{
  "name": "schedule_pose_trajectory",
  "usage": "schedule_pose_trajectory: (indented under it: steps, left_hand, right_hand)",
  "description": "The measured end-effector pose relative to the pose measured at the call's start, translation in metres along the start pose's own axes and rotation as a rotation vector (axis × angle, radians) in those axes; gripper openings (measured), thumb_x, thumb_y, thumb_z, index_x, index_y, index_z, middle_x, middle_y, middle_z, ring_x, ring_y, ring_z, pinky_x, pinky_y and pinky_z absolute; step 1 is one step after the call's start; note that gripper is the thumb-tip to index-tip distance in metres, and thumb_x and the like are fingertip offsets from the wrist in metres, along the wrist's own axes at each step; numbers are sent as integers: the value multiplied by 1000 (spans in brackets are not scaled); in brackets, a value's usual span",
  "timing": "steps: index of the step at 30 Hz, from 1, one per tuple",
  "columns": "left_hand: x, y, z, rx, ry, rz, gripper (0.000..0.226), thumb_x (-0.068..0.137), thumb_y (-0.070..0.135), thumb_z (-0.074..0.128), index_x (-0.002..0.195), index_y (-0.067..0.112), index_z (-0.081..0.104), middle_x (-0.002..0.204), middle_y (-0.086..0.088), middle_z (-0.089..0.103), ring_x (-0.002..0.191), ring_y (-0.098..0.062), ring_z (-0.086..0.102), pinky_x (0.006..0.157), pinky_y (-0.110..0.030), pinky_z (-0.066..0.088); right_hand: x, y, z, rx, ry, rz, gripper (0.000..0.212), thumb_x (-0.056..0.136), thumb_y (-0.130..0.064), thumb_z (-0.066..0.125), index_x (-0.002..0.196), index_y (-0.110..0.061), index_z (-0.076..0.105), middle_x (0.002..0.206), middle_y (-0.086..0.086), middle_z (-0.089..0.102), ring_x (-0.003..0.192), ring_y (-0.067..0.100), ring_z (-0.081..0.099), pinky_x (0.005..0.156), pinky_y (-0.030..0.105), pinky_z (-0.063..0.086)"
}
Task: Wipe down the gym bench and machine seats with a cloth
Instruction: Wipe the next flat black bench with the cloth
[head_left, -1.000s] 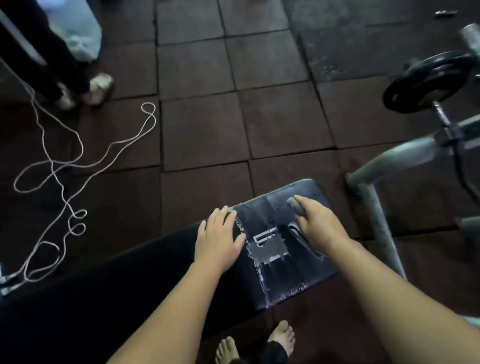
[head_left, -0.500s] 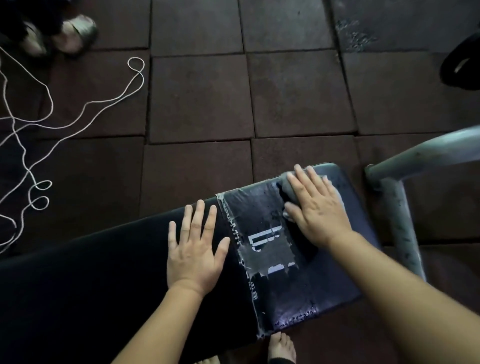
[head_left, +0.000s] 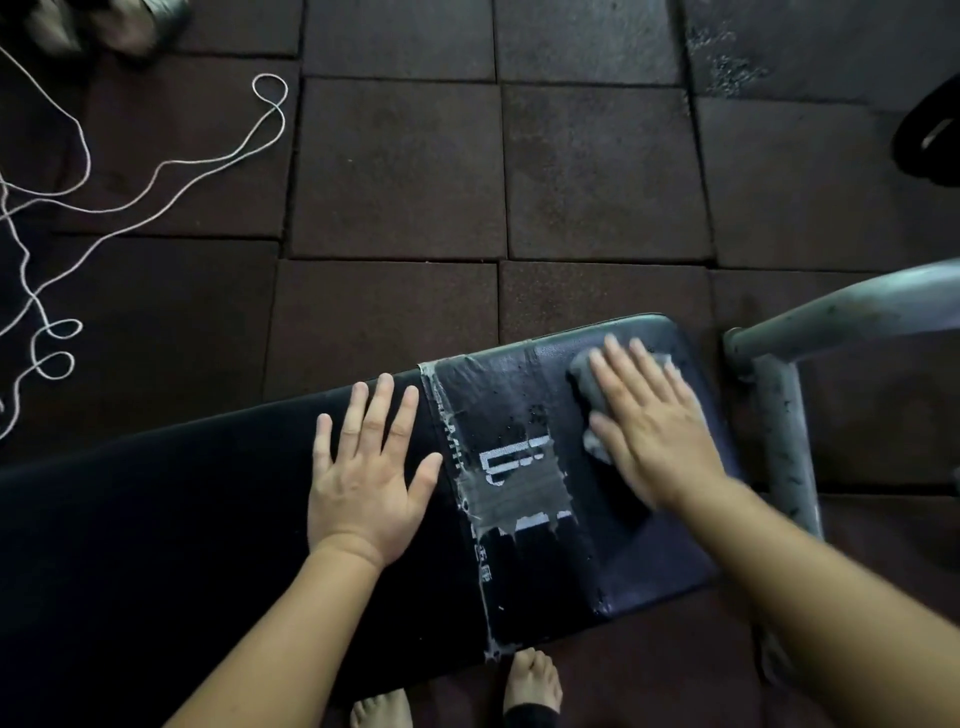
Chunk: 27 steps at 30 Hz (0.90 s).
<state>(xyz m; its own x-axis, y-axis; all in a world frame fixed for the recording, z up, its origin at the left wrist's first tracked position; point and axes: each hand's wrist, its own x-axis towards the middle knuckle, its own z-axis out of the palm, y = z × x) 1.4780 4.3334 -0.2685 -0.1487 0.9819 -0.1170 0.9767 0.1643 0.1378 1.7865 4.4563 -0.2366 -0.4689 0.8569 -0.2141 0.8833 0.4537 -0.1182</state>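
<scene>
My right hand (head_left: 654, 431) is flat on the grey cloth (head_left: 586, 387), fingers straight and close together, pressing rather than pinching. My guess is that a flat palm spreads pressure for the wipe. The cloth is bunched under my fingers and shows at 10 and 8 o'clock of that hand. It sits on the end section of the bench (head_left: 156, 519), at about 3 o'clock in the view.

My left hand (head_left: 369, 478) is at 9 o'clock of the right, palm down on the black pad with fingers spread wide and nothing held. It's probably there to brace me and steady the bench.

A taped patch (head_left: 519, 493) with ragged edges lies between my hands. The cloth could catch on the tape's lifted edges.

The grey metal frame (head_left: 784, 426) stands just beside the bench end at 3 o'clock. White cord (head_left: 156, 176) loops on the floor at 10 o'clock, well apart from the bench. My bare feet (head_left: 532, 680) are at 6 o'clock.

Only this end looks worked, so I judge the long pad toward 8 o'clock is yet to be wiped.
</scene>
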Motion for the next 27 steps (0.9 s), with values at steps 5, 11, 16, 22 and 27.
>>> schedule_pose_trajectory:
  steps: [5,11,16,22,27]
  left_hand:
    - [-2,0,2,2,21,0,75,100,63,27,166,28,20,175,3,10,161,-22,7,128,-58,10]
    - [-6,2,0,0,27,0,75,100,61,28,166,26,21,175,1,11,161,-23,8,127,-59,10]
    - [-1,1,0,4,30,3,74,100,61,29,166,26,22,175,1,11,161,-23,9,127,-59,10]
    - [-4,2,-1,6,31,-1,75,100,61,29,166,26,23,175,1,11,161,-23,8,128,-58,9]
    - [-5,4,-1,8,27,-4,74,100,60,29,165,25,24,175,1,12,161,-24,9,128,-58,9]
  right_hand:
    - [57,-19,-4,18,45,143,65,104,-54,17,164,-31,15,173,-3,10,160,21,2,127,46,10]
    - [-66,4,11,-33,20,-25,64,105,-48,31,165,-29,15,172,-3,13,159,22,9,124,51,21]
    - [17,27,-3,29,42,139,67,103,-52,24,164,-24,22,172,1,16,159,26,11,126,51,18]
    - [-6,-10,4,61,41,151,67,105,-50,25,166,-25,11,173,-3,3,160,20,-4,128,47,5]
    - [-71,-8,14,-9,-28,-99,64,106,-46,31,164,-23,20,173,-2,11,159,23,8,123,52,20]
